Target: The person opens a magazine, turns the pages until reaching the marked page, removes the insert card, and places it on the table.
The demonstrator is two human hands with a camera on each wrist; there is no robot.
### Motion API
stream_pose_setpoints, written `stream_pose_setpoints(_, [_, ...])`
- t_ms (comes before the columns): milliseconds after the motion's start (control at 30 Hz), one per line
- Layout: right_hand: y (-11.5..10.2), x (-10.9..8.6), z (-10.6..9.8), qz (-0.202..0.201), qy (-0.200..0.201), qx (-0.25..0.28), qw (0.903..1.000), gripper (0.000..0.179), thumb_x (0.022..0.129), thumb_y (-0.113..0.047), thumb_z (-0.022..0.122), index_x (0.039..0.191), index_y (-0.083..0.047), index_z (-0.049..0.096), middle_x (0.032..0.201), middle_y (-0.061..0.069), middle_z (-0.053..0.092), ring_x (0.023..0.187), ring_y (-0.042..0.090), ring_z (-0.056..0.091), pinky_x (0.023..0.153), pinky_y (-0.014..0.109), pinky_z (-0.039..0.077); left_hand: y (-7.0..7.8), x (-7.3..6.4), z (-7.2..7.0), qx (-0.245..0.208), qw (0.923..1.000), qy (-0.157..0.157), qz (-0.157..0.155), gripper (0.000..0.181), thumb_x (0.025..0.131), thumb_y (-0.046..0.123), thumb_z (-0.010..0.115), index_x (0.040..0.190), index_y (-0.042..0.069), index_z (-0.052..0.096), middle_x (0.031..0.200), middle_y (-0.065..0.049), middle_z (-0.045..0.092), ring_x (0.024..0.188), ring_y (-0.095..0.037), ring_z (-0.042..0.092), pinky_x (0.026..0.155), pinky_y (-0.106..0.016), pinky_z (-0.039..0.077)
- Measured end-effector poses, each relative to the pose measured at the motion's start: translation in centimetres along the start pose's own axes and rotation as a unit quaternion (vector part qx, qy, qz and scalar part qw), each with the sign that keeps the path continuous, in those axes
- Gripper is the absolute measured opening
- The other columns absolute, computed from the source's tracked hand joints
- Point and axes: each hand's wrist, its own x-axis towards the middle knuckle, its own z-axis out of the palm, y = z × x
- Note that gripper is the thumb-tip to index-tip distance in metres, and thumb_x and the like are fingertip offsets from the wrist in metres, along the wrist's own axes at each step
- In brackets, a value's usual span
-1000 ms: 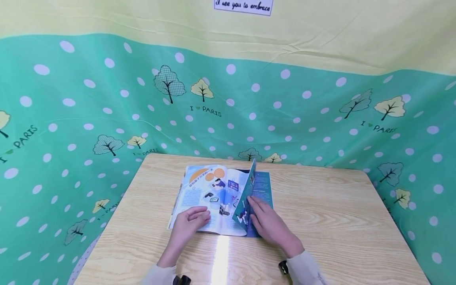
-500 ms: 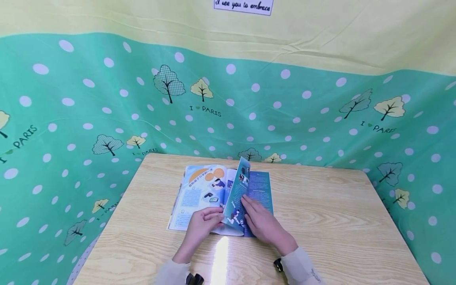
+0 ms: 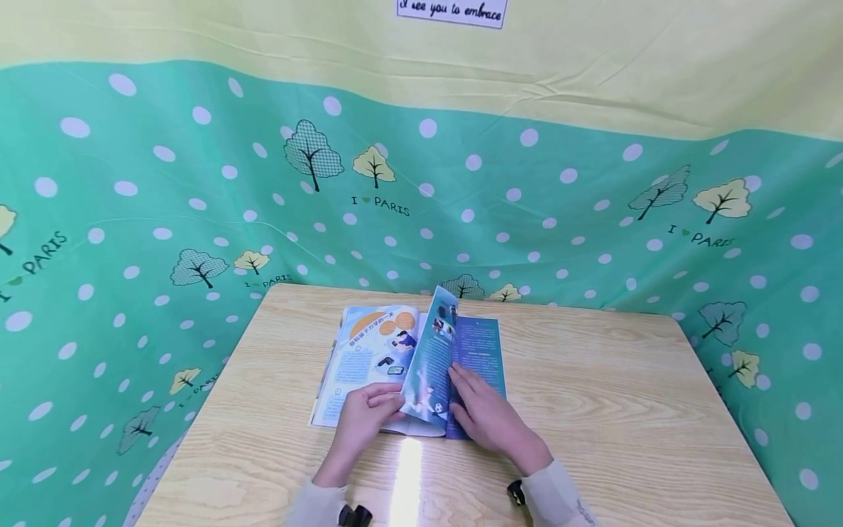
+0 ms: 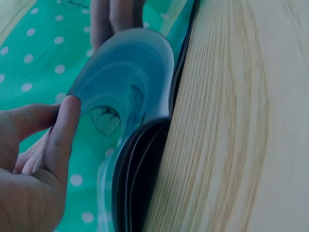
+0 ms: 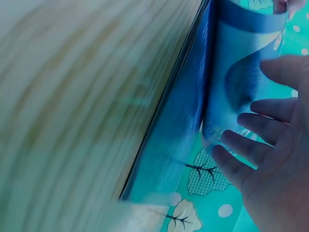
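Note:
An open magazine (image 3: 356,366) lies on the table, its left page white with orange circles and pictures. A teal page (image 3: 429,359) with small pictures and text stands raised and curved over the middle. My left hand (image 3: 365,413) pinches the lower left edge of that page between thumb and finger; in the left wrist view the hand (image 4: 38,169) grips the rim of the bowed page (image 4: 130,72). Behind the page my right hand (image 3: 494,417) has its fingers extended over the dark blue right page (image 3: 479,351). The right wrist view shows spread fingers (image 5: 256,128) beside the curled page (image 5: 241,67); contact is unclear.
The wooden table (image 3: 606,410) extends on both sides of the magazine. A green dotted curtain (image 3: 527,219) with trees hangs at its back and sides. A bright reflection lies on the tabletop in front of the magazine.
The teal page has swung from nearly upright at the right to leaning left. My left hand has moved right and taken hold of its edge. The right hand has shifted slightly left.

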Motion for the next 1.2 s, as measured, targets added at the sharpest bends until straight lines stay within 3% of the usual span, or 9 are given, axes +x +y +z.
stream_pose_setpoints(100, [0.4,-0.5,-0.1,0.005,-0.012,0.0,0.9999,0.066,0.102,-0.033,0.058,0.154,-0.001,0.033,0.159,0.017,0.031,0.144,0.035,0.033,0.119,0.05,0.032,0.2,-0.2,-1.4,-0.001,0.9997,0.026,0.0,0.03,0.089,-0.001,0.073,0.115,-0.013,0.066,0.1,-0.024,0.072,0.086,-0.031,0.073,0.077,-0.036,0.064])
stream_pose_setpoints(333, [1.6,-1.4,0.0,0.041,-0.084,-0.014,0.9955,0.085,0.094,-0.051,0.066,0.155,-0.002,0.032,0.159,0.021,0.029,0.144,0.041,0.029,0.117,0.055,0.033,1.0,-1.0,-5.1,0.009,0.9954,0.095,-0.01,0.026,0.088,-0.005,0.072,0.113,-0.01,0.068,0.098,-0.022,0.073,0.083,-0.027,0.074,0.076,-0.034,0.064])
stream_pose_setpoints(600, [2.1,-2.0,-0.1,0.035,-0.09,-0.014,0.9952,0.097,0.082,-0.055,0.078,0.153,-0.004,0.037,0.156,0.027,0.029,0.141,0.048,0.029,0.111,0.063,0.037,0.9,-1.9,-8.3,0.044,0.9888,0.138,-0.036,0.029,0.091,0.001,0.072,0.119,-0.007,0.067,0.102,-0.018,0.073,0.087,-0.021,0.074,0.079,-0.031,0.063])
stream_pose_setpoints(933, [2.1,-2.1,-0.1,0.043,-0.091,-0.027,0.9946,0.087,0.085,-0.052,0.076,0.151,-0.007,0.042,0.156,0.025,0.031,0.14,0.048,0.03,0.109,0.065,0.039,0.4,-2.5,-10.8,0.065,0.9805,0.176,-0.059,0.037,0.091,0.009,0.074,0.123,-0.007,0.064,0.104,-0.017,0.074,0.084,-0.017,0.074,0.079,-0.029,0.063])
stream_pose_setpoints(1200, [2.4,-2.2,-0.2,0.038,-0.088,-0.033,0.9948,0.084,0.087,-0.054,0.073,0.151,-0.007,0.043,0.156,0.024,0.032,0.14,0.047,0.031,0.107,0.067,0.04,0.1,-2.7,-11.5,0.072,0.9802,0.174,-0.063,0.037,0.093,0.008,0.072,0.124,-0.009,0.062,0.105,-0.018,0.073,0.084,-0.016,0.073,0.079,-0.028,0.063])
